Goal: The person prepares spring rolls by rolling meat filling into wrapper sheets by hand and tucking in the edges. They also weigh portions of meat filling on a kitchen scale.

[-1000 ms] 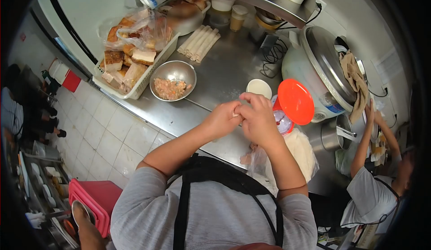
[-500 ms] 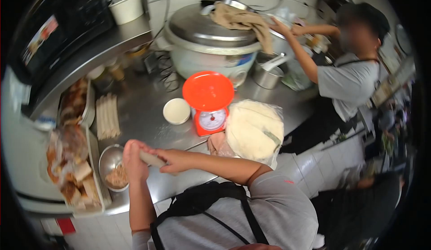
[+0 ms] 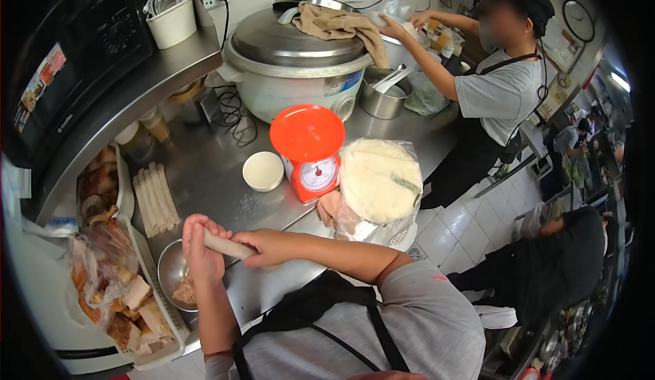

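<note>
Both hands occupied with one object. Left hand (image 3: 204,252) raised, fingers curled about the upper left end of a pale, smooth, cylindrical roll (image 3: 230,245); right hand (image 3: 267,247) grasps its right end, thumb and fingers on it. Roll lies tilted between the two hands, above the near part of the grey metal surface (image 3: 220,182).

Just left of the left hand and partly hidden by it: round, shiny metal bowl (image 3: 168,264) with pinkish, minced filling (image 3: 185,290) in its near part. Left of that, a cream-coloured, openwork plastic basket (image 3: 170,315) bearing browned chunks of meat (image 3: 140,308), some under a clear plastic bag (image 3: 102,264).

Farther left, several pale, slender rolls (image 3: 155,199) lie side by side on the surface. Far of the right hand stands a round, off-white bowl (image 3: 263,183); just right of it, an orange-red scale (image 3: 316,174) with round pan and white dial. Right of the scale: pale, flat, round sheets (image 3: 379,182) in clear plastic, a crumpled pink piece (image 3: 330,208) beside them; material unclear.

Far side: large whitish cooker (image 3: 286,90) with domed metal lid, brown cloth (image 3: 344,25) draped over it. Far right, a co-worker (image 3: 501,97) in grey shirt and black cap.
</note>
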Demonstrator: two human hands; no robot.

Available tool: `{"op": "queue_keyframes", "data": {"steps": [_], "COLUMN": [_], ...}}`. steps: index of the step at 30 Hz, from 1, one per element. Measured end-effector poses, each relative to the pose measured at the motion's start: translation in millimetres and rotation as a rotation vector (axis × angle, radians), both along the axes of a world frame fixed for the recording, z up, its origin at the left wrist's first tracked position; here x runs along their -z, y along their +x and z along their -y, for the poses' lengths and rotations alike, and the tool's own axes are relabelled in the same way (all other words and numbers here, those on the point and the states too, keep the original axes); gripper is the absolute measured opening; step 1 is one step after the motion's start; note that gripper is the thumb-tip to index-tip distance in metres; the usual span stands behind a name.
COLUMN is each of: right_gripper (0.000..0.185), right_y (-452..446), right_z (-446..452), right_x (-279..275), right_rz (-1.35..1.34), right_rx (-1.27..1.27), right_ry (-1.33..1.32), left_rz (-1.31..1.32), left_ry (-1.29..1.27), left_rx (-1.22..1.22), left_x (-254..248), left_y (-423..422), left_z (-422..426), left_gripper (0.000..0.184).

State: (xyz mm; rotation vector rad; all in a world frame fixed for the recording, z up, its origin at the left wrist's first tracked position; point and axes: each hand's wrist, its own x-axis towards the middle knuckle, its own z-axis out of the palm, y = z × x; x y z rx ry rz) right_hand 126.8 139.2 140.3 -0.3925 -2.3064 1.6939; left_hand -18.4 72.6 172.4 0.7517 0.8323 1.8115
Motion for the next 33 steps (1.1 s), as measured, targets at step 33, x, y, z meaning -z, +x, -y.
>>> {"op": "queue_keyframes", "data": {"steps": [33], "right_gripper": [0.047], "right_y": [95.0], "right_z": [-29.8], "right_x": [2.2], "right_rz": [-0.025], "right_rx": [-0.163], "right_ry": [-0.082], "left_rz": [-0.103], "left_ry": [0.170], "left_rx": [-0.207], "left_x": [6.2], "left_y": [101.9], "left_z": [-6.5], "left_gripper": [0.040]}}
